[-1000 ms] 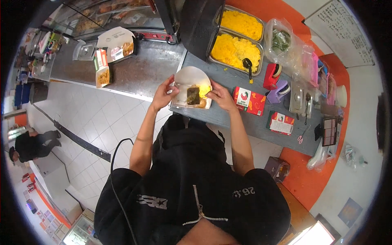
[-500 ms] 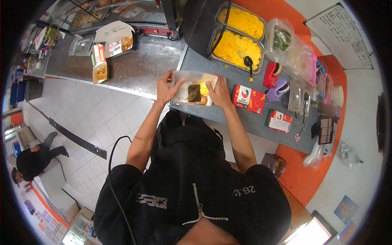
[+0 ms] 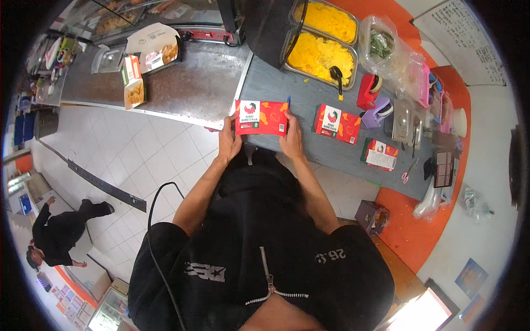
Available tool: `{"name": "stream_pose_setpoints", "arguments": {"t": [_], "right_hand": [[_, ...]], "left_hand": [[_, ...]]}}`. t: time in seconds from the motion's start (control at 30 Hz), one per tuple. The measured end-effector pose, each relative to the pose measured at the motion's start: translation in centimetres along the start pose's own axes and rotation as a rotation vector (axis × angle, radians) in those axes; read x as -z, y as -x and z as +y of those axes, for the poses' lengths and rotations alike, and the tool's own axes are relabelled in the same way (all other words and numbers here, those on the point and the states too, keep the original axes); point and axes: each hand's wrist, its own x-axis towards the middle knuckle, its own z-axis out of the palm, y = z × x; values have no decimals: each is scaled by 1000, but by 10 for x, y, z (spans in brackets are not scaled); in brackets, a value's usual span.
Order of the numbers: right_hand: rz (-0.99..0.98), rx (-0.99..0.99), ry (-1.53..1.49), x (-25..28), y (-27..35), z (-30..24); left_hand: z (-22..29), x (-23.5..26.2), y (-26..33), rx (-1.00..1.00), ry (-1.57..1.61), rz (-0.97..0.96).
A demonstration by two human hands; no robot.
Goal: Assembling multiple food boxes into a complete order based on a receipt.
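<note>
The left hand (image 3: 228, 144) grips the left end of a red box (image 3: 261, 118). The right hand (image 3: 291, 140) grips its right end. Both hands are curled around the box, thumbs on the near side, so neither hand is wide open. The box is closed, with its red printed lid facing up. It sits at the near edge of the grey counter (image 3: 309, 99), right in front of the person.

The step in hand looks like pressing the box shut and squaring it up. Next, I think the hands must let go gently or slide the box aside, and that calls for keeping it flat so the lid stays down.

A thin blue thing, maybe a pen, pokes up just behind the box by the right hand. It is too small to tell for sure.

To the right lie 2 more red boxes, a flat one (image 3: 337, 122) and another one (image 3: 381, 154) near the counter's edge. Behind them is a red tape holder (image 3: 369, 91). Farther back are 2 metal trays of yellow food (image 3: 314, 55) with a black spoon (image 3: 337, 74). On the steel counter (image 3: 187, 88) to the left sit open food boxes (image 3: 154, 49). Another person (image 3: 61, 229) walks on the white tiled floor (image 3: 138, 160).
</note>
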Motion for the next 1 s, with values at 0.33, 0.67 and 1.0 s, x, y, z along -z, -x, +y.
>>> {"name": "stream_pose_setpoints", "arguments": {"t": [0.33,0.67,1.0], "right_hand": [[24,-30,74,0,6,0],[14,104,62,-2,6,1],[-245,-92,227,36,-43,-13]], "left_hand": [[-13,7,-4,50,-5,-84],[-22,5,0,53,-30,-131],[8,25,-42,250,-197,-267]]}}
